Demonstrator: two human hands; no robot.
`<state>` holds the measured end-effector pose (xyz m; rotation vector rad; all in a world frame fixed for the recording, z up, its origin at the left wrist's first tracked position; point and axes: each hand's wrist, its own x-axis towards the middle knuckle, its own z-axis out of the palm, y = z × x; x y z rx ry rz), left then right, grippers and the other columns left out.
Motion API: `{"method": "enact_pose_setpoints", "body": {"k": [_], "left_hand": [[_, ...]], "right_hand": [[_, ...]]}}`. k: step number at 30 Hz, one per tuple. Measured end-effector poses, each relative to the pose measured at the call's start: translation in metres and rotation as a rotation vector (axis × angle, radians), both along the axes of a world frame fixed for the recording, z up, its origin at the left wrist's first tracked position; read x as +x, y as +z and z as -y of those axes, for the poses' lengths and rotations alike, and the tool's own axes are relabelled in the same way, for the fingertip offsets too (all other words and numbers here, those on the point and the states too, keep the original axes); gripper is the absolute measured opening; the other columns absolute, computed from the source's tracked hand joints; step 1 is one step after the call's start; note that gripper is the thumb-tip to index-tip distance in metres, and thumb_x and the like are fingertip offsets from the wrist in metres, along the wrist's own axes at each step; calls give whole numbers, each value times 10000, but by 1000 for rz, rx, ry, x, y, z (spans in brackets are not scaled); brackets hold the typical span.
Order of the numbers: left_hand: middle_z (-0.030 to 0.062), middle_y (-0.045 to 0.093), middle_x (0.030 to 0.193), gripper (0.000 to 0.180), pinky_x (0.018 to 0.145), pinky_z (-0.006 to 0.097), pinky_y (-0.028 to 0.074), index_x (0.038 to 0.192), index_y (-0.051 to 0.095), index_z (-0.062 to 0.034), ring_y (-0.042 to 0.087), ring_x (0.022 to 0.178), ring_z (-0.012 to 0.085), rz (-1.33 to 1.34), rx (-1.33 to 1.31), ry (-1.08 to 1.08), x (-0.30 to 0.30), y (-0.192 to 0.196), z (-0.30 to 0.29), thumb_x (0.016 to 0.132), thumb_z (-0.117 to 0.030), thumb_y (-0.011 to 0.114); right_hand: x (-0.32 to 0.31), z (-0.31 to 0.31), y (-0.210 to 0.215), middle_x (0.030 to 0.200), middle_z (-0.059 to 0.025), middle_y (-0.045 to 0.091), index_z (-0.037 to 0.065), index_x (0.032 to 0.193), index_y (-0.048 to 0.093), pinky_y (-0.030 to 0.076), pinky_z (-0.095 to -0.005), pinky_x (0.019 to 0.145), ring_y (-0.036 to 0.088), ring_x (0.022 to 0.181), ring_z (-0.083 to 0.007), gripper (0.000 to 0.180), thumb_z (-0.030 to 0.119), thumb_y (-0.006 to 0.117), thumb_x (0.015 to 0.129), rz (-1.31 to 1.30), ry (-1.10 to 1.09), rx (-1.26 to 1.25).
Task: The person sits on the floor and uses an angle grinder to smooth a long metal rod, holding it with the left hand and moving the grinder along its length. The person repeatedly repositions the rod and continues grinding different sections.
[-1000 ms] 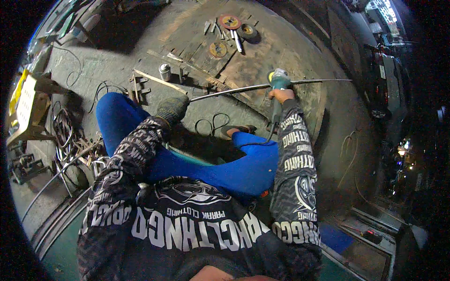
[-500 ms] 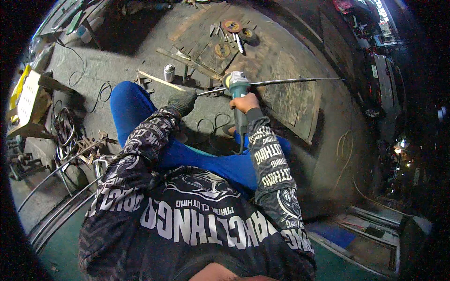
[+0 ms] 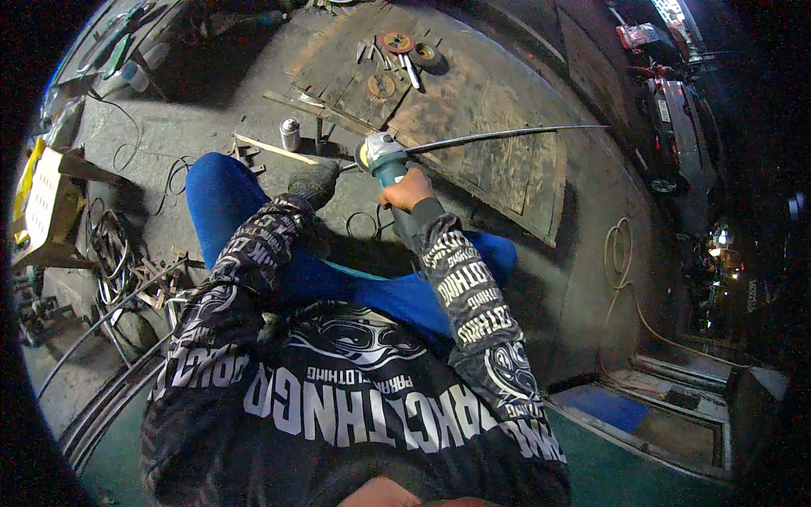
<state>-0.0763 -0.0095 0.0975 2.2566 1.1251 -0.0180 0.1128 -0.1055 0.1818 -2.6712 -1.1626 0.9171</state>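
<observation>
Teal and grey, the grinder [image 3: 390,167] is gripped by the right hand [image 3: 408,189], whose bare fingers are wrapped around its body. Its head is set across the rod [image 3: 456,141], and the yellowish wheel [image 3: 364,155] is turned toward the left; whether the rod is touched by it cannot be told. The near end of the rod is held by the left hand [image 3: 312,184], which is covered by a dark grey glove and closed, although its separate fingers cannot be made out. From there the rod is carried past the grinder and out over the worn wooden table [image 3: 507,173].

At the far part of the table, a red disc [image 3: 397,42], a dark ring [image 3: 432,57] and a tan disc [image 3: 381,86] are laid out, with bright metal pieces [image 3: 410,72] placed among them. On the floor, a silver can [image 3: 290,135] is stood upright just beyond a wood strip [image 3: 274,149]. Loops of dark cable [image 3: 365,224] are found below the grinder, near the knees.
</observation>
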Motion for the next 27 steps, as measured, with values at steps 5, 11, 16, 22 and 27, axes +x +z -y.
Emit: {"method": "enact_pose_setpoints", "body": {"k": [5, 11, 16, 22, 27], "left_hand": [[182, 637, 801, 151, 623, 497, 481, 963, 578, -80, 641, 777, 364, -15, 129, -68, 3, 3, -4, 879, -169, 488], [150, 645, 787, 158, 623, 496, 478, 979, 581, -104, 639, 754, 357, -5, 223, -44, 7, -13, -12, 880, -191, 495], [135, 639, 769, 167, 586, 479, 505, 991, 585, -101, 657, 724, 326, -14, 353, -68, 12, -24, -9, 860, -187, 528], [131, 620, 763, 199, 605, 479, 492, 1040, 564, -114, 646, 708, 331, -145, 255, -74, 27, -26, -18, 865, -194, 511], [133, 623, 761, 209, 625, 463, 499, 1035, 583, -114, 643, 705, 331, -159, 230, -60, 35, -25, -21, 850, -195, 530]], "right_hand": [[46, -4, 0, 1052, -259, 633, -110, 1025, 598, 510, -383, 825, 634, 978, -352, 740, 287, 837, 449, -48, -91, -17], [164, -14, -13, 1083, -222, 644, -60, 994, 649, 523, -388, 833, 646, 977, -315, 657, 359, 803, 512, 52, -172, -129], [275, -11, -25, 1171, -107, 629, 198, 1098, 659, 491, -395, 891, 608, 1065, -300, 398, 352, 670, 731, 232, 134, -359], [372, -11, -25, 1117, -58, 646, 247, 1008, 689, 456, -359, 896, 589, 1057, -262, 280, 380, 561, 799, 165, 337, -309], [432, -18, -34, 1081, -55, 654, 232, 959, 703, 451, -335, 874, 594, 1019, -241, 271, 390, 572, 783, 221, 354, -331]]}}
